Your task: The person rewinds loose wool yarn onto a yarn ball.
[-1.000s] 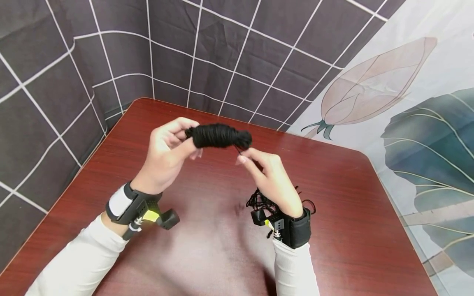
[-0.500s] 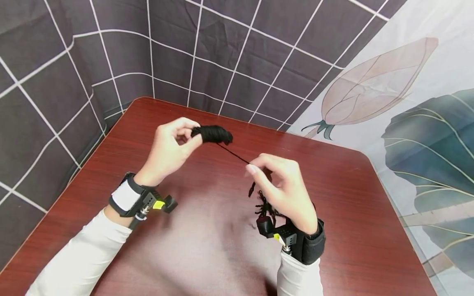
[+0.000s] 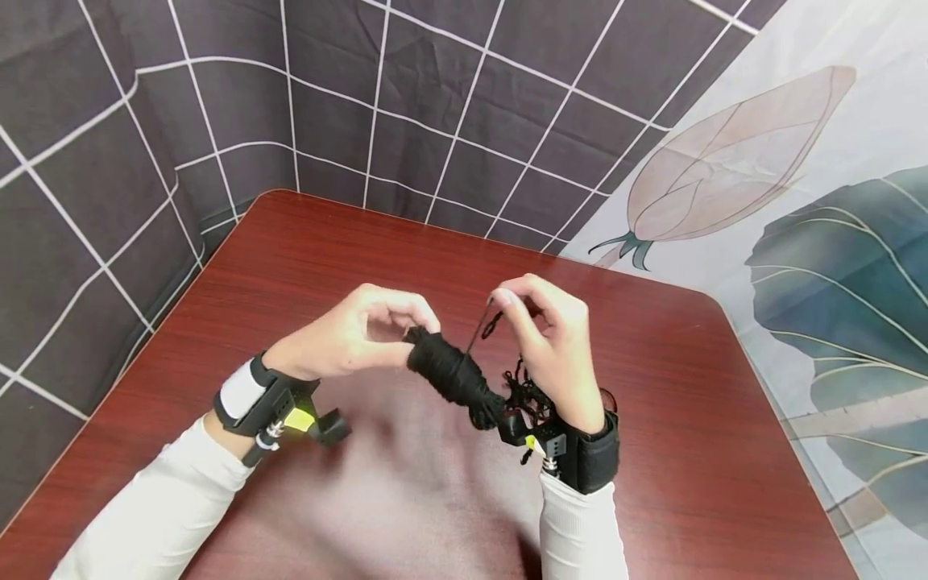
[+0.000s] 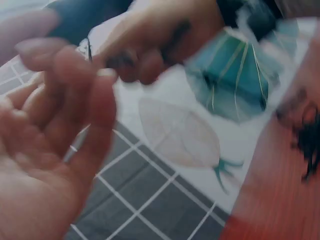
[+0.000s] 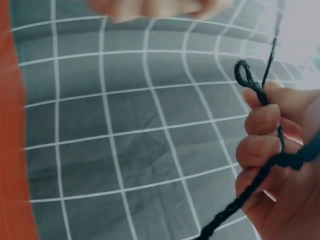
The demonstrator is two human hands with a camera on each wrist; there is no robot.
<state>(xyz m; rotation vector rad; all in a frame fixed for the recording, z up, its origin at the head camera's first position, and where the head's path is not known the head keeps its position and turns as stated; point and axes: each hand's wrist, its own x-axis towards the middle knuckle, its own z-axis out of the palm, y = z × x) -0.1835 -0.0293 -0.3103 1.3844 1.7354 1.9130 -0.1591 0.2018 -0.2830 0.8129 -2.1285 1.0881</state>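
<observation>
A wound bundle of black yarn [image 3: 449, 372] slants down to the right above the table. My left hand [image 3: 355, 334] pinches its upper left end between thumb and fingers. From the bundle a single strand [image 3: 478, 329] runs up to my right hand [image 3: 554, 346], which pinches it between thumb and forefinger. In the right wrist view, a small yarn loop [image 5: 253, 86] sticks out beside the right fingertips, and a thicker twisted length [image 5: 235, 205] crosses the curled fingers. The left wrist view is blurred and shows the left hand [image 4: 55, 135] close to the right one.
Loose, looped black yarn [image 3: 532, 403] lies on the red-brown table [image 3: 689, 403], partly hidden behind the right wrist. Dark cloth with white grid lines [image 3: 413, 97] hangs behind and to the left; a leaf-printed cloth [image 3: 725, 177] hangs at right.
The left hand and bundle have come nearer and to the right, and the bundle now tilts downward. The right hand first drew the strand away right, then raised it above the bundle.
</observation>
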